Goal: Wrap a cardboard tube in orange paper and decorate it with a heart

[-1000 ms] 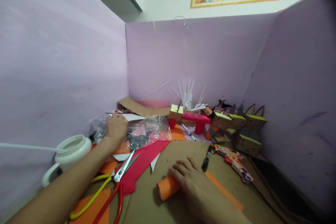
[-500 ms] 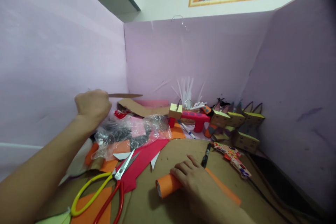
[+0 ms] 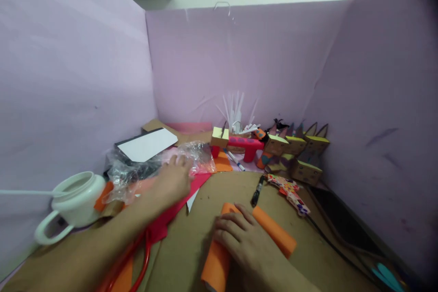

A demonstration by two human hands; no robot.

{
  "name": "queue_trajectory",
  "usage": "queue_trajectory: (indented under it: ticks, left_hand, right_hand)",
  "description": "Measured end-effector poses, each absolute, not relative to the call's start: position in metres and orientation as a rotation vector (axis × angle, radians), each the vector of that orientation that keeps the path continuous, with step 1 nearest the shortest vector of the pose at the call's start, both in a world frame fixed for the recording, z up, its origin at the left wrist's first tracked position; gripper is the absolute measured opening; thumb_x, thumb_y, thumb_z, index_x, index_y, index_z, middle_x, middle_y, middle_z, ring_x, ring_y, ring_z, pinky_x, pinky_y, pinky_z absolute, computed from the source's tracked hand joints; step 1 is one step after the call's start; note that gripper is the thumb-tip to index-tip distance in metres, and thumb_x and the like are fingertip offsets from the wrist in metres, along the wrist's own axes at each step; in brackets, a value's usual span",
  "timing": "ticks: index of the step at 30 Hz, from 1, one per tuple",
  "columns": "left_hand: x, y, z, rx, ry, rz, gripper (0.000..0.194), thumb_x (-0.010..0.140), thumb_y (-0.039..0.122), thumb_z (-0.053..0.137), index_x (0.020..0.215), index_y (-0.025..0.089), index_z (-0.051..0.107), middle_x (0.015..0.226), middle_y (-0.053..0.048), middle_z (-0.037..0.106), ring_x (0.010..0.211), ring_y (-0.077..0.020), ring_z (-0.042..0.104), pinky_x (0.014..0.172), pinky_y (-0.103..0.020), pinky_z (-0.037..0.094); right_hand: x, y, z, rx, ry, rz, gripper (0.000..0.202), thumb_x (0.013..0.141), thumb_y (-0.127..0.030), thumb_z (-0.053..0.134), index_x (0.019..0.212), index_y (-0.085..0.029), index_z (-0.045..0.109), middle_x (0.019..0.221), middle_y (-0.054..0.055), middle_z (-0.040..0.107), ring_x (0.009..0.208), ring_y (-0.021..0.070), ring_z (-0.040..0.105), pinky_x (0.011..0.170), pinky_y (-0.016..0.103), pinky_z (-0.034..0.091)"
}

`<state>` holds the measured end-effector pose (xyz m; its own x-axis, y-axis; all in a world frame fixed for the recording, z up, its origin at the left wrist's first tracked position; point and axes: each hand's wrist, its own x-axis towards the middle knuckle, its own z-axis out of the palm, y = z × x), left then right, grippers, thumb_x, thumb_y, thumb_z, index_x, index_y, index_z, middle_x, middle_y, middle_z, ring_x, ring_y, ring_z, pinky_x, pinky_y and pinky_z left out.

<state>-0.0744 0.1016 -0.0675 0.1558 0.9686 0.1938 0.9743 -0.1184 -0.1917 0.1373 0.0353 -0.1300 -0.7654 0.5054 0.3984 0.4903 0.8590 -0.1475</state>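
Note:
My left hand [image 3: 176,178] is over the crumpled clear plastic bag [image 3: 132,169] and the red paper [image 3: 174,207], slightly blurred, its fingers partly spread with nothing seen in them. Below my left forearm the red handle [image 3: 148,255] of the scissors shows; the blades are hidden. A white card [image 3: 148,145] with a dark edge lies on the bag. My right hand [image 3: 244,237] rests on an orange paper tube [image 3: 219,260], fingers curved over it. A second orange tube [image 3: 275,231] lies just right of that hand. A black marker [image 3: 257,191] is beyond them.
A white mug [image 3: 77,203] stands at left. At the back are a red cardboard animal [image 3: 251,143], white sticks [image 3: 236,114] and several box-like animal heads [image 3: 306,171]. A patterned glue gun [image 3: 290,191] with a cord lies at right. Lilac walls [image 3: 246,54] enclose the surface.
My left hand has moved right and down, no longer holding the thin brown piece. A white card now shows on the bag. The tube under my right hand has turned, its near end toward me.

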Motion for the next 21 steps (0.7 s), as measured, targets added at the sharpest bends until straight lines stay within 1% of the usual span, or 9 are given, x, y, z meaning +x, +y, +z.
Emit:
queue_trajectory:
  ticks: [1, 2, 4, 8, 12, 14, 17, 18, 21]
  left_hand:
    - [-0.066, 0.097, -0.079, -2.229, -1.812, -0.05, 0.049, 0.084, 0.034, 0.042, 0.133, 0.024, 0.039, 0.143, -0.008, 0.036, 0.129, -0.0306, 0.03, 0.098, -0.045, 0.033]
    - [-0.06, 0.095, -0.091, -2.318, -1.71, -0.106, 0.05, 0.086, 0.035, 0.038, 0.135, 0.024, 0.035, 0.147, -0.008, 0.029, 0.133, -0.0313, 0.022, 0.102, -0.049, 0.026]
    - [-0.057, 0.098, -0.112, -2.387, -1.69, -0.117, 0.048, 0.089, 0.032, 0.033, 0.136, 0.025, 0.034, 0.148, -0.008, 0.027, 0.135, -0.0312, 0.015, 0.105, -0.053, 0.018]
    - [-0.075, 0.12, -0.133, -2.394, -1.789, -0.079, 0.044, 0.089, 0.029, 0.029, 0.13, 0.024, 0.044, 0.139, -0.012, 0.042, 0.131, -0.0323, 0.027, 0.099, -0.058, 0.024]
    - [-0.095, 0.14, -0.128, -2.413, -1.883, -0.069, 0.044, 0.087, 0.037, 0.033, 0.126, 0.024, 0.049, 0.138, -0.013, 0.043, 0.128, -0.0337, 0.032, 0.097, -0.06, 0.023]
    - [-0.101, 0.146, -0.12, -2.451, -1.933, -0.076, 0.047, 0.083, 0.044, 0.038, 0.124, 0.026, 0.05, 0.137, -0.011, 0.045, 0.125, -0.0338, 0.037, 0.096, -0.057, 0.028]
    - [-0.103, 0.148, -0.102, -2.503, -1.982, -0.166, 0.047, 0.08, 0.049, 0.04, 0.117, 0.026, 0.057, 0.127, -0.008, 0.055, 0.117, -0.0297, 0.046, 0.095, -0.047, 0.035]
    - [-0.101, 0.144, -0.095, -2.487, -1.995, -0.241, 0.047, 0.081, 0.048, 0.037, 0.114, 0.024, 0.059, 0.125, -0.009, 0.056, 0.116, -0.0286, 0.047, 0.096, -0.045, 0.035]
    - [-0.087, 0.114, -0.082, -2.367, -2.019, -0.599, 0.051, 0.083, 0.043, 0.028, 0.118, 0.017, 0.054, 0.134, -0.011, 0.047, 0.125, -0.0256, 0.037, 0.102, -0.039, 0.031]
  right_hand:
    - [0.139, 0.031, -0.135, -0.709, -2.569, 0.013, 0.024, 0.08, -0.015, 0.048, 0.102, -0.02, 0.057, 0.107, 0.004, 0.066, 0.103, 0.0213, 0.055, 0.107, 0.044, 0.02]
    - [0.14, 0.027, -0.139, -0.686, -2.538, -0.021, 0.022, 0.083, -0.015, 0.046, 0.101, -0.021, 0.057, 0.105, 0.003, 0.067, 0.1, 0.0201, 0.056, 0.107, 0.043, 0.021]
    - [0.142, 0.021, -0.147, -0.655, -2.482, -0.068, 0.017, 0.088, -0.019, 0.044, 0.099, -0.022, 0.057, 0.1, 0.001, 0.069, 0.095, 0.0183, 0.059, 0.106, 0.04, 0.025]
    - [0.146, 0.017, -0.15, -0.648, -2.448, -0.104, 0.017, 0.088, -0.021, 0.044, 0.099, -0.021, 0.056, 0.098, 0.002, 0.07, 0.092, 0.0182, 0.06, 0.104, 0.041, 0.029]
    - [0.149, 0.015, -0.143, -0.669, -2.533, -0.051, 0.027, 0.08, -0.01, 0.047, 0.103, -0.02, 0.055, 0.103, 0.004, 0.068, 0.097, 0.019, 0.059, 0.105, 0.043, 0.03]
    - [0.15, 0.012, -0.14, -0.718, -2.539, 0.011, 0.03, 0.077, -0.007, 0.047, 0.104, -0.02, 0.056, 0.106, 0.004, 0.067, 0.101, 0.0192, 0.057, 0.106, 0.044, 0.027]
    - [0.151, 0.008, -0.138, -0.784, -2.492, 0.08, 0.032, 0.077, -0.007, 0.046, 0.105, -0.019, 0.055, 0.112, 0.005, 0.064, 0.109, 0.0195, 0.052, 0.108, 0.044, 0.023]
    - [0.152, 0.006, -0.138, -0.801, -2.467, 0.088, 0.033, 0.077, -0.006, 0.046, 0.106, -0.019, 0.055, 0.113, 0.005, 0.064, 0.111, 0.0191, 0.05, 0.108, 0.043, 0.022]
    - [0.153, 0.002, -0.139, -0.831, -2.407, 0.057, 0.032, 0.079, -0.005, 0.045, 0.106, -0.019, 0.055, 0.114, 0.004, 0.062, 0.112, 0.0175, 0.048, 0.108, 0.042, 0.022]
